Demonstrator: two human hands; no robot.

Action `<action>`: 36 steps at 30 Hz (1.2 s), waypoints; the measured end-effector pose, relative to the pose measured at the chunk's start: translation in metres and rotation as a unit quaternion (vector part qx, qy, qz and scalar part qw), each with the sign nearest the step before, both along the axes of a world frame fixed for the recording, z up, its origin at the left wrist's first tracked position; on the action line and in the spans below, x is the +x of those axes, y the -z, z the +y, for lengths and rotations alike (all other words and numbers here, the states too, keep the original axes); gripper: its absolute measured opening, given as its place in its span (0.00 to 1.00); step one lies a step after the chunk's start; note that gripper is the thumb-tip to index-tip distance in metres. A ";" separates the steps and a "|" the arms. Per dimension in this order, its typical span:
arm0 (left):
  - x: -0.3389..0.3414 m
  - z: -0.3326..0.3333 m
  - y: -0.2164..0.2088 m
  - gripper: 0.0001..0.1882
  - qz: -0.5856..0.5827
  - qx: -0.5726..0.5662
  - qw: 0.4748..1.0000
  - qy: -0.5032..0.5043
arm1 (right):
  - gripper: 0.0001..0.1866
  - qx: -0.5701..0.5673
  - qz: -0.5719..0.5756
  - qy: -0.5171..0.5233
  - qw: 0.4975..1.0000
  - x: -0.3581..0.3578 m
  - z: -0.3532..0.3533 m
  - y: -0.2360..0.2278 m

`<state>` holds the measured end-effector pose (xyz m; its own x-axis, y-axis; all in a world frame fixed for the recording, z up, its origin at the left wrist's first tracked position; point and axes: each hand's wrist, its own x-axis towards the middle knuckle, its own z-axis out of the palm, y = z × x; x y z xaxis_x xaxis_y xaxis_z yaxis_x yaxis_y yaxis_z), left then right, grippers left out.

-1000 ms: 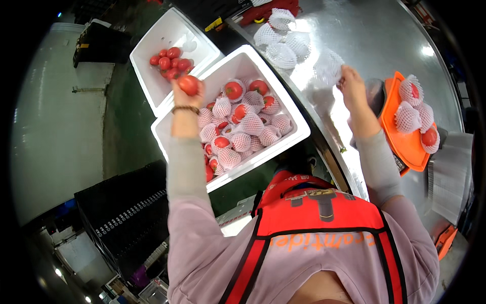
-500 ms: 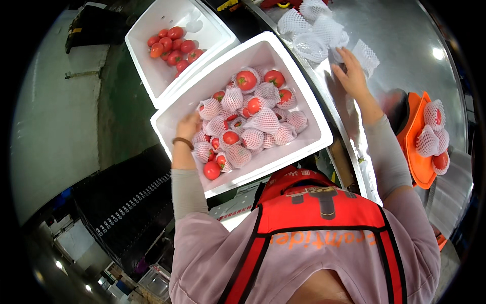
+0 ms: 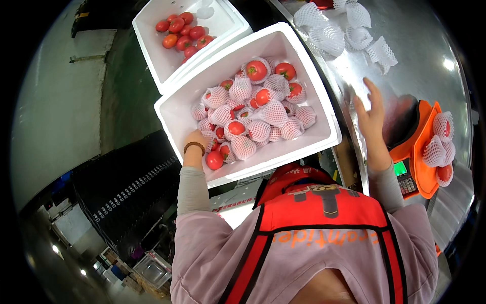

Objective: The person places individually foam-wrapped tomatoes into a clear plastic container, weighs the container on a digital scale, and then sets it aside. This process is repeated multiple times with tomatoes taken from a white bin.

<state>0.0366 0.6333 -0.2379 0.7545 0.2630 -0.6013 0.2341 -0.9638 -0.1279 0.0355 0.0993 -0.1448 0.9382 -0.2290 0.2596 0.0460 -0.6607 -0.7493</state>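
My left hand [image 3: 196, 139] is inside the large white foam box [image 3: 316, 109], by its left wall. Its fingers are tucked down beside a tomato in a foam net [image 3: 208, 140] and mostly hidden, so whether they grip it I cannot tell. Several more tomatoes lie heaped in the box, most in white foam net sleeves. One bare red tomato [image 3: 214, 160] sits in the near left corner, just below my left hand. My right hand [image 3: 373, 115] is above the metal table [image 3: 405, 38], fingers apart and holding nothing. Loose foam nets [image 3: 326, 39] lie beyond it.
A second white foam box [image 3: 152, 50] with bare tomatoes [image 3: 183, 33] stands at the far left. Right of my right hand is an orange scale [image 3: 424, 167] with a lit green display; several netted tomatoes [image 3: 434, 152] rest on its tray. Black crates [image 3: 126, 192] stand at the left.
My right hand has drawn back toward me from the loose foam nets. My left hand has moved slightly lower along the box's left side. The scale's display has come into sight.
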 end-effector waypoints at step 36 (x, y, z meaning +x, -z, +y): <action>-0.063 -0.354 -0.171 0.37 -0.043 -0.851 0.496 -0.166 | 0.08 0.284 0.037 -0.030 0.958 -0.085 0.023 -0.087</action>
